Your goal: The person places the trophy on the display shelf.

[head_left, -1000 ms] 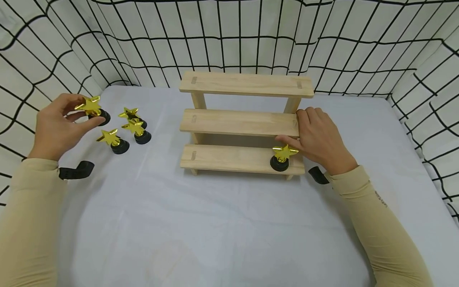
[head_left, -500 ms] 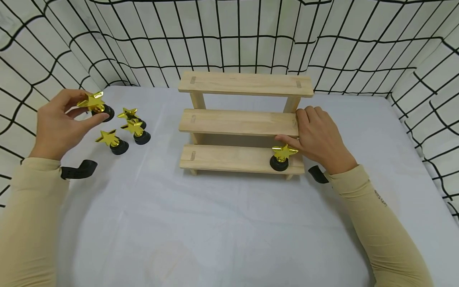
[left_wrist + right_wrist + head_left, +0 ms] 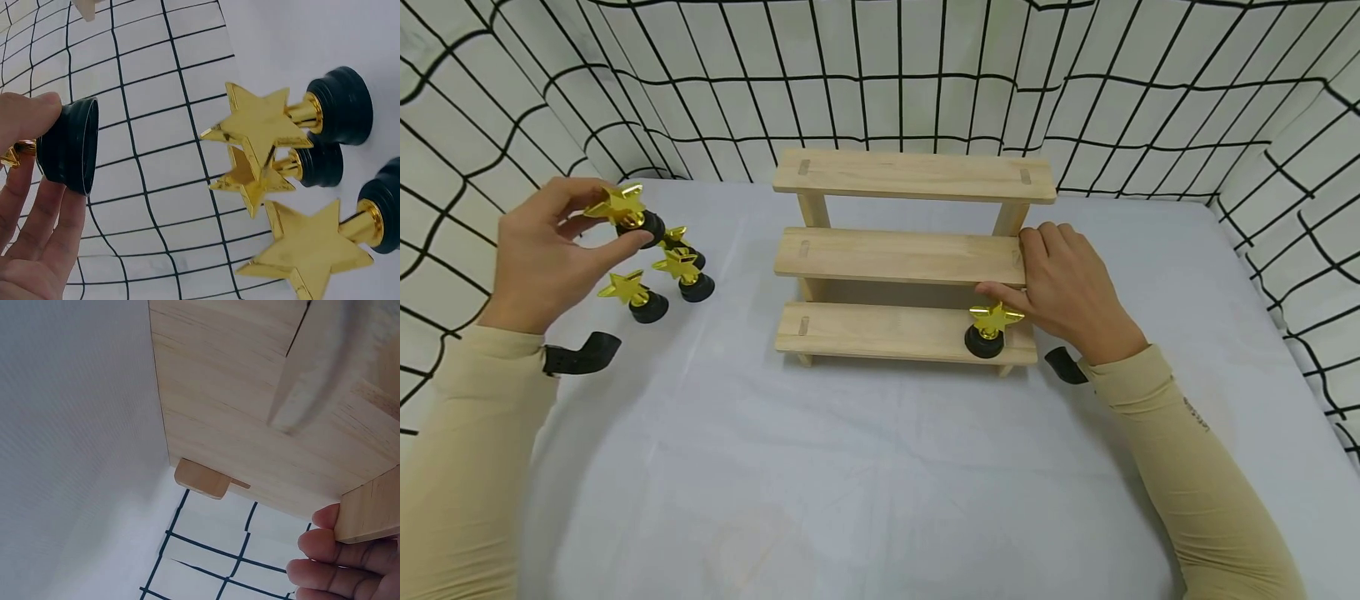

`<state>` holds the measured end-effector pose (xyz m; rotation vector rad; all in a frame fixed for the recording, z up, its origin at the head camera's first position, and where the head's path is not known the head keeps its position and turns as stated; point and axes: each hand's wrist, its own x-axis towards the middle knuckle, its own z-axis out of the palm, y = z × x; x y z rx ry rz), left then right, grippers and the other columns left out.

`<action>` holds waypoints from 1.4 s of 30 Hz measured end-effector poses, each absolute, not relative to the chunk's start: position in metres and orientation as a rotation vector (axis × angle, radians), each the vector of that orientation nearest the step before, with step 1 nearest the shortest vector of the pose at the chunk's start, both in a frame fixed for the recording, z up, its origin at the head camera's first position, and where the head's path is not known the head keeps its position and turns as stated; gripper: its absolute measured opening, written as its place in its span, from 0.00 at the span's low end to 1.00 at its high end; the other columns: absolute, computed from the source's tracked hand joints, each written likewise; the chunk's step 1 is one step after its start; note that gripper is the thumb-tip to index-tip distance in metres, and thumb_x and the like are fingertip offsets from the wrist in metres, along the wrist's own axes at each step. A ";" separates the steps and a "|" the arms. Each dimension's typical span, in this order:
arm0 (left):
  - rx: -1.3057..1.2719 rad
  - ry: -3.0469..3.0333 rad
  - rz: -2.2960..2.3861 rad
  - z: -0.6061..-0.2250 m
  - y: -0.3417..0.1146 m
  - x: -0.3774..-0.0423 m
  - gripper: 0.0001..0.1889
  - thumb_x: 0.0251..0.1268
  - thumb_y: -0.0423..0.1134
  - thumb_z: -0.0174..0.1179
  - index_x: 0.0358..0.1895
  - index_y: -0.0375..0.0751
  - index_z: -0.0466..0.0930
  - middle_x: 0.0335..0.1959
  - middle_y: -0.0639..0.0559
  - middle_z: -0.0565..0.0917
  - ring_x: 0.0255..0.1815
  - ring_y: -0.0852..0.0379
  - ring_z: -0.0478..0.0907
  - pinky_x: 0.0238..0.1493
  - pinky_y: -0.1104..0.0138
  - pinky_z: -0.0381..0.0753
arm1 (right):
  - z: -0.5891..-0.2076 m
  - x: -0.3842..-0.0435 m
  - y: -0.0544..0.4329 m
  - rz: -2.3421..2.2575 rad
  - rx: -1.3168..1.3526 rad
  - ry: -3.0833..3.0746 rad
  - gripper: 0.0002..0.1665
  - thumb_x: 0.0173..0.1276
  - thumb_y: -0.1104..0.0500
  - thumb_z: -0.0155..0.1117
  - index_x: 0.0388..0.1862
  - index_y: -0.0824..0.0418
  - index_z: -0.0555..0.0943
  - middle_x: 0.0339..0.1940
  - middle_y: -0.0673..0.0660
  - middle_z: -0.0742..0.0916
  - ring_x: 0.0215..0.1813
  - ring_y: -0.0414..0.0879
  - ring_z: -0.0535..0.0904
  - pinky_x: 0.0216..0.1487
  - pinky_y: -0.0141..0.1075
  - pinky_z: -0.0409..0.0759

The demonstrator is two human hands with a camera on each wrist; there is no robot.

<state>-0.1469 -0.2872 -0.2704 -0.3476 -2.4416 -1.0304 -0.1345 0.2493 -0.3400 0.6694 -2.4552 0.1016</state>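
My left hand (image 3: 553,250) pinches a gold star trophy (image 3: 622,206) by its black base (image 3: 69,147), holding it off the table at the left. Just beyond and below it, three more star trophies stand on the cloth, the nearest one (image 3: 647,307) in front and another (image 3: 696,287) to its right; the third is partly hidden by the held one. At the right end of a three-tier wooden stand (image 3: 898,254), my right hand (image 3: 1067,287) grips the middle shelf. One star trophy (image 3: 985,340) stands on the right end of the bottom shelf, close to the right thumb.
A white cloth (image 3: 850,475) covers the table. Black wire grid panels (image 3: 902,79) rise behind it and along both sides. A black wrist mount (image 3: 583,354) sticks out from the left cuff.
My left hand has moved to the right with its trophy, now over the rearmost standing one. The right hand and the wooden stand have stayed still.
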 end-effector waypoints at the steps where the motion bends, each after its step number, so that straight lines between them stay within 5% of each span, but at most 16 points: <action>1: -0.363 -2.435 -1.035 -0.270 -0.285 -0.147 0.30 0.49 0.23 0.77 0.59 0.40 0.82 0.49 0.78 0.80 0.52 0.76 0.78 0.58 0.89 0.76 | -0.340 -0.135 0.249 0.103 0.669 -2.456 0.62 0.68 0.14 0.28 0.35 0.74 0.72 0.23 0.62 0.71 0.26 0.57 0.65 0.29 0.45 0.66; 16: -0.518 -2.381 -1.124 -0.275 -0.256 -0.138 0.31 0.43 0.15 0.75 0.56 0.25 0.78 0.50 0.72 0.82 0.50 0.69 0.80 0.60 0.85 0.78 | -0.341 -0.135 0.250 0.122 0.682 -2.440 0.61 0.70 0.15 0.29 0.37 0.75 0.72 0.25 0.63 0.73 0.27 0.57 0.66 0.29 0.45 0.67; 42: -0.717 -2.312 -1.320 -0.281 -0.217 -0.119 0.35 0.34 0.06 0.72 0.55 0.19 0.76 0.51 0.65 0.84 0.46 0.65 0.83 0.53 0.82 0.84 | -0.342 -0.136 0.250 0.160 0.679 -2.449 0.61 0.69 0.15 0.33 0.38 0.75 0.73 0.26 0.64 0.74 0.27 0.58 0.68 0.29 0.46 0.68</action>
